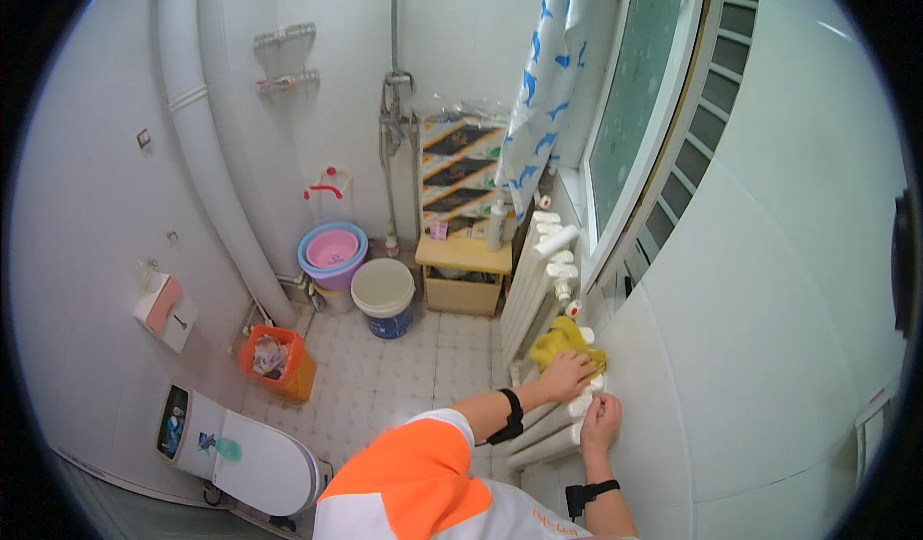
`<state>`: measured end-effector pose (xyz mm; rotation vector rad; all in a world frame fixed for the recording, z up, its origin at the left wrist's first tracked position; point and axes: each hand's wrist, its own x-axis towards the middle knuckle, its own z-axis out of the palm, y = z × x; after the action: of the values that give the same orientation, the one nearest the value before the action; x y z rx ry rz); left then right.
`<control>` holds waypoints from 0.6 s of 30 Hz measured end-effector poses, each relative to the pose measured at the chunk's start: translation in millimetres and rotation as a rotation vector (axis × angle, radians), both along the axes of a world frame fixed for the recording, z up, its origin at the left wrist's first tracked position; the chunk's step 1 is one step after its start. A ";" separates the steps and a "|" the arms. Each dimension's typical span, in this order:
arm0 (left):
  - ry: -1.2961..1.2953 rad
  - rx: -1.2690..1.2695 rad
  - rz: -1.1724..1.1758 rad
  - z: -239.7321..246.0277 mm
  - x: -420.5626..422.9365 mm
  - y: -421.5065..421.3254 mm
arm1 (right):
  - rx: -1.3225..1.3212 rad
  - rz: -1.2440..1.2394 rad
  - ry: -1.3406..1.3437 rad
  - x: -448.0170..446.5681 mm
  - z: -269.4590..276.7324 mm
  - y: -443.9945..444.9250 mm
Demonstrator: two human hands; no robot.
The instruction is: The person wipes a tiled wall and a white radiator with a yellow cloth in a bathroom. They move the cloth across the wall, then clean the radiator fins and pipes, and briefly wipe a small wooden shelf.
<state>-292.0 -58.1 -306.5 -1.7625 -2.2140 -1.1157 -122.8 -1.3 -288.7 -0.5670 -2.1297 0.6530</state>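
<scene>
A yellow cloth (559,344) lies bunched over the top of the white radiator (520,280) along the right wall. On the cloth's near edge rests my left hand (568,375), pressing it against the radiator sections. My right hand (601,419) is nearer to me, beside the radiator's near end, with its fingers curled; whether it holds anything cannot be seen. Farther along the radiator are a valve with a red-and-white cap (573,308) and a white roll (556,242) lying across the top.
The window sash (634,100) stands open above the radiator, beside a dolphin-print curtain (542,85). A yellow cabinet (463,253), white bucket (383,287), stacked basins (333,248), orange waste bin (299,378) and toilet (267,461) stand around the tiled floor.
</scene>
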 end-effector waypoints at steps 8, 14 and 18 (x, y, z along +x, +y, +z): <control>-0.298 0.030 -0.058 -3.6 43.7 -1.4 | -0.092 -0.077 0.085 0.3 -10.2 6.8; -0.629 0.033 -0.157 6.2 57.8 -4.9 | -0.150 -0.021 0.124 5.2 -3.1 4.9; -1.257 0.032 -0.154 13.4 48.0 -5.2 | 0.092 0.037 -0.005 2.4 7.6 -0.2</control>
<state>-244.1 -63.2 -293.1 -1.3170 -2.4680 -2.8229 -120.4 -1.5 -281.1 -0.4803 -2.1677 0.5718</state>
